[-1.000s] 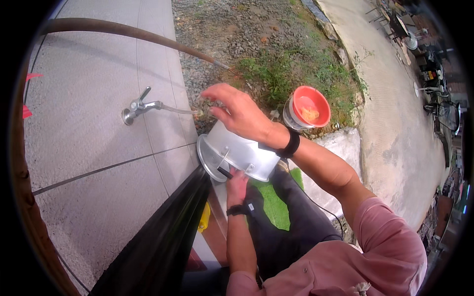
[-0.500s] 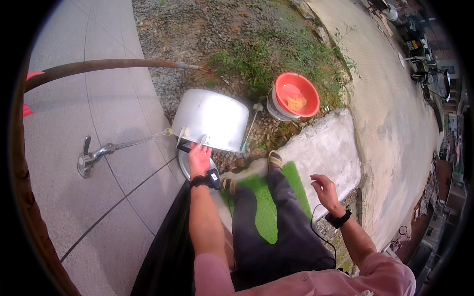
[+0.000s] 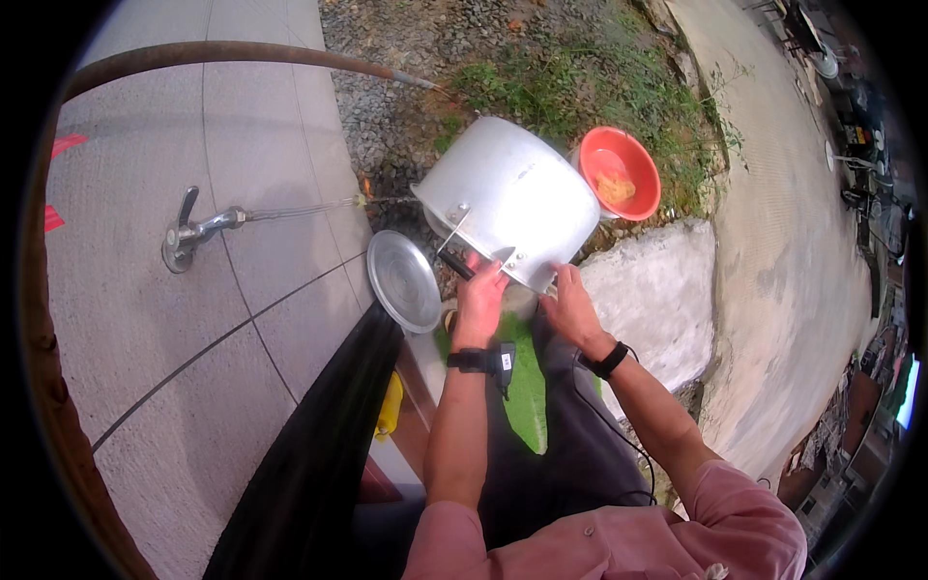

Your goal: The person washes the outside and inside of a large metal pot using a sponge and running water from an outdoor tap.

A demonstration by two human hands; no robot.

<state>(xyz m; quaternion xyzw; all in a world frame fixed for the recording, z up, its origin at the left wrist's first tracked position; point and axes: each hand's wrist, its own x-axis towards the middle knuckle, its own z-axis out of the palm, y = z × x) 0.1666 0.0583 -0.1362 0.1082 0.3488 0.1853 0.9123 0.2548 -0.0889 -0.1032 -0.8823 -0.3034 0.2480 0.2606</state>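
Note:
A large silver metal pot (image 3: 512,198) is tilted in front of me, its outer wall facing me; its inside is hidden. My left hand (image 3: 480,307) is closed around the pot's black side handle (image 3: 456,265). My right hand (image 3: 572,305) presses its fingers against the pot's lower right edge; the fingertips are partly hidden there. A stream of water (image 3: 304,208) runs from the tap (image 3: 198,234) at the left to the pot's left edge. A round metal lid (image 3: 404,282) lies just left of my left hand, apart from it.
Beyond the pot, right, an orange basin (image 3: 623,172) holds a yellowish cloth-like thing (image 3: 614,188). A brown pipe (image 3: 261,52) crosses the far left. Gravel and weeds (image 3: 522,92) lie ahead, a pale concrete slab (image 3: 657,285) at right, green matting (image 3: 525,396) below.
The pot has shifted right and tilted, uncovering more of the lid. My left hand has moved right with it. My right hand has come from the right onto the pot's edge.

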